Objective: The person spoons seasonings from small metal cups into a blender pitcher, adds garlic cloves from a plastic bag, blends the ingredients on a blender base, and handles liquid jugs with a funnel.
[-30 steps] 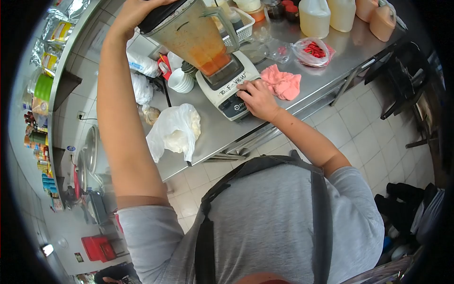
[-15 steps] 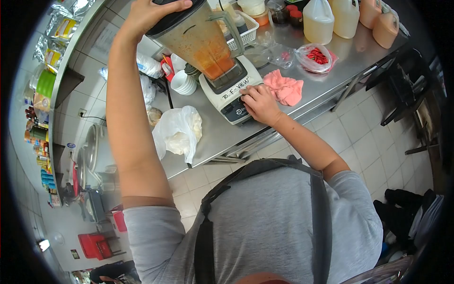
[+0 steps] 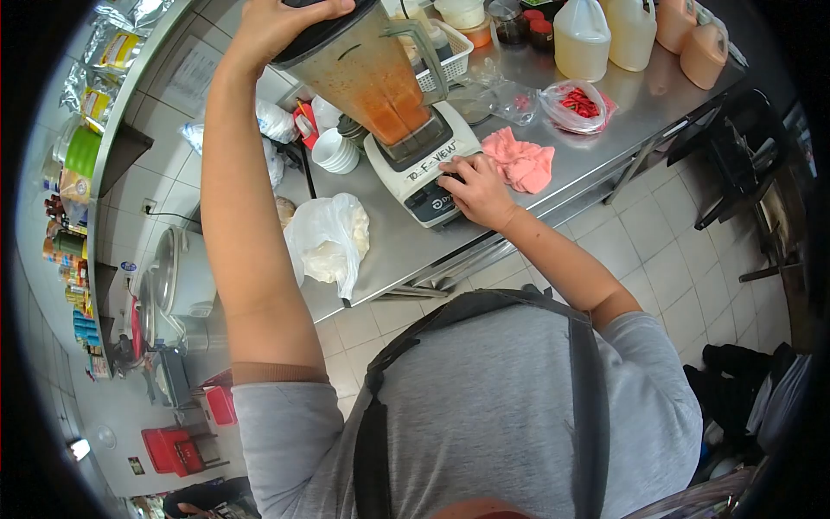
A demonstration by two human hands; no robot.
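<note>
A blender jar (image 3: 372, 78) with orange contents stands on its white base (image 3: 415, 177) on the steel table. My left hand (image 3: 281, 26) lies over the jar's black lid (image 3: 316, 43) at the top edge, thumb stretched across it. At the front of the base, my right hand (image 3: 480, 190) has its fingers on the control panel, where a knob is mostly hidden under them. A pink cloth (image 3: 519, 161) lies just right of the base. Left of the base are a white plastic bag (image 3: 328, 242) and stacked white cups (image 3: 335, 151).
On the steel table (image 3: 596, 147) are a bag of red chilies (image 3: 581, 105), jugs of pale liquid (image 3: 581, 39), a white basket (image 3: 451, 60) and dark jars. A black chair (image 3: 735, 147) stands beyond the table's right end. A stocked shelf runs along the left.
The whole view has shifted slightly, with the blender appearing a little lower and to the right. Both hands keep their places on the lid and the control panel.
</note>
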